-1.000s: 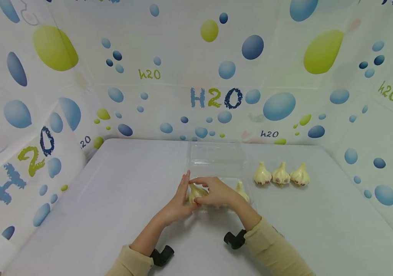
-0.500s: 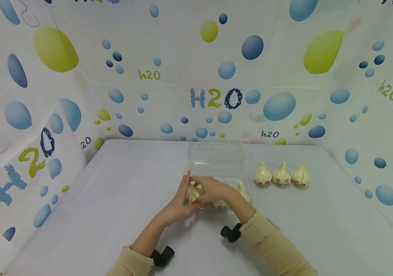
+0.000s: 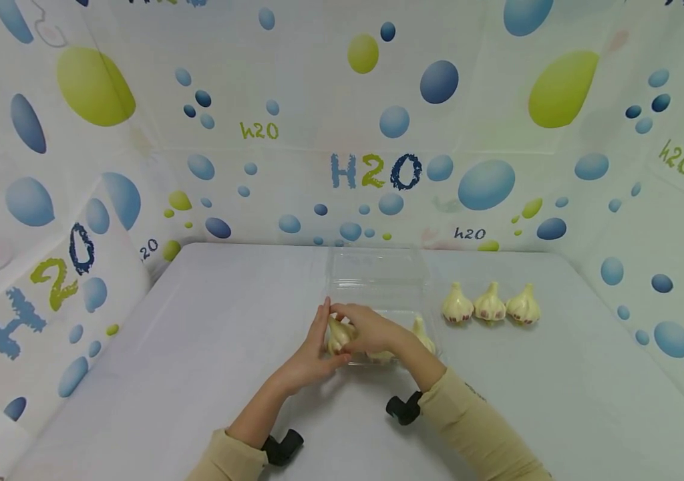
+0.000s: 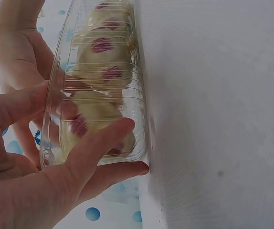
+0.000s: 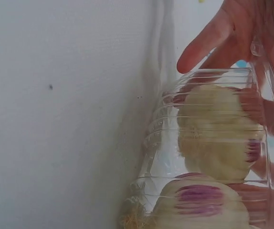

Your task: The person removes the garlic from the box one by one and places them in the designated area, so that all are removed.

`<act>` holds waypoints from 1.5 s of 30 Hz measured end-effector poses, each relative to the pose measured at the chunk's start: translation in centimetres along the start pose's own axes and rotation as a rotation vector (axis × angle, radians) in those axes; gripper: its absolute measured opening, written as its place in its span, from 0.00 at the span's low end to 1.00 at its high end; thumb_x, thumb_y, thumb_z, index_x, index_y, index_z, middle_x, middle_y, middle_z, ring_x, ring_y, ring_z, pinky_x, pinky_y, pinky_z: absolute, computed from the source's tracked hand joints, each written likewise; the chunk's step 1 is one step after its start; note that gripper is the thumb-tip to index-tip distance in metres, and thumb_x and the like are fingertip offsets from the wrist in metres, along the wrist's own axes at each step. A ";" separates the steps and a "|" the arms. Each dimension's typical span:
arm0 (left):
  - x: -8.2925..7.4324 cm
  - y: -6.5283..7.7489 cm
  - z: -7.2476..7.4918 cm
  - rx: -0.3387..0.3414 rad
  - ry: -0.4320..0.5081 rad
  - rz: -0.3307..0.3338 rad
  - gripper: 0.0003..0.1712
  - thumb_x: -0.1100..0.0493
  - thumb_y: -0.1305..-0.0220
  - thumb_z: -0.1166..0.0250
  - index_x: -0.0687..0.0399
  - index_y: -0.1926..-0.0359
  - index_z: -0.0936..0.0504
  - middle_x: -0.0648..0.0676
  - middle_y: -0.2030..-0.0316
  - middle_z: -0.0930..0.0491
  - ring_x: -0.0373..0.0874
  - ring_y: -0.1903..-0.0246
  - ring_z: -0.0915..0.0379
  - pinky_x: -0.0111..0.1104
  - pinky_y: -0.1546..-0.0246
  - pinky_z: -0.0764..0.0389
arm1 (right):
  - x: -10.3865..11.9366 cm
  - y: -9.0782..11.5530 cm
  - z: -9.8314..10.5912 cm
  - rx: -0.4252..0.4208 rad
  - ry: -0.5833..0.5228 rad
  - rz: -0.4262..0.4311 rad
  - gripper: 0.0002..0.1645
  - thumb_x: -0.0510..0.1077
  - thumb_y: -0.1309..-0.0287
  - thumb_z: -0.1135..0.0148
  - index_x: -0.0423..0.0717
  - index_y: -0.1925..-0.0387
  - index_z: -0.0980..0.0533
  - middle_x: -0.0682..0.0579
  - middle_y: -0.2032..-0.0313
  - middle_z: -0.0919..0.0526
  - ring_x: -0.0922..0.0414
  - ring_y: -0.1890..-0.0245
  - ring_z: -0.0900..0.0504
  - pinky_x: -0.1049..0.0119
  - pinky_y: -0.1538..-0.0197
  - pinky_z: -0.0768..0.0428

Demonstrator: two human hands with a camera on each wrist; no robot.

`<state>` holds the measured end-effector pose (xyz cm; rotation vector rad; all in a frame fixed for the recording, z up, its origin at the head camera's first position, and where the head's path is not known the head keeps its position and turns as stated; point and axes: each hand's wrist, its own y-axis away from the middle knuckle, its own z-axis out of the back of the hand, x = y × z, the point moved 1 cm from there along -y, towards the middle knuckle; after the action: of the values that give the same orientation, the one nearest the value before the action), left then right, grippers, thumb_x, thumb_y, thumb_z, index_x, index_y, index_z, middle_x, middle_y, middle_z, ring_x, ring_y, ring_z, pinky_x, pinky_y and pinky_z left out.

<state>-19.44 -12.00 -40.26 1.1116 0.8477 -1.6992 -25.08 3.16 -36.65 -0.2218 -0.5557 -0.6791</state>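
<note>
A clear plastic clamshell container lies open mid-table, its lid folded toward the back. My left hand grips the container's left end, with digits against its ribbed front wall. Inside at that end is a garlic bulb, neck up, and the fingers of my right hand curl round it. To its right in the container sit a second garlic bulb, mostly covered by my right hand, and a third garlic bulb partly behind the wrist. Purple patches on the bulbs show through the plastic in both wrist views.
Right of the container, three garlic bulbs stand in a row on the white table. A patterned sheet with blue and green spots hangs behind and at both sides. Black wrist cameras sit under both forearms.
The garlic bulb under my right hand has shifted slightly left and stands more upright. My right wrist has moved a little left, baring more of the middle bulb. The left hand stays put.
</note>
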 end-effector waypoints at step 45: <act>0.2 -0.2 -0.3 -0.033 -0.073 0.083 0.53 0.60 0.43 0.36 0.40 0.28 0.65 0.62 0.30 0.73 0.63 0.33 0.74 0.62 0.42 0.59 | -2.0 5.5 4.2 -0.399 -0.336 -0.120 0.40 0.51 0.57 0.28 0.67 0.41 0.36 0.50 0.45 0.30 0.48 0.49 0.27 0.59 0.58 0.21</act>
<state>-19.54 -11.71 -40.60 1.0425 0.7710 -1.6408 -24.52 9.93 -34.33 -0.6895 -0.7554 -0.8739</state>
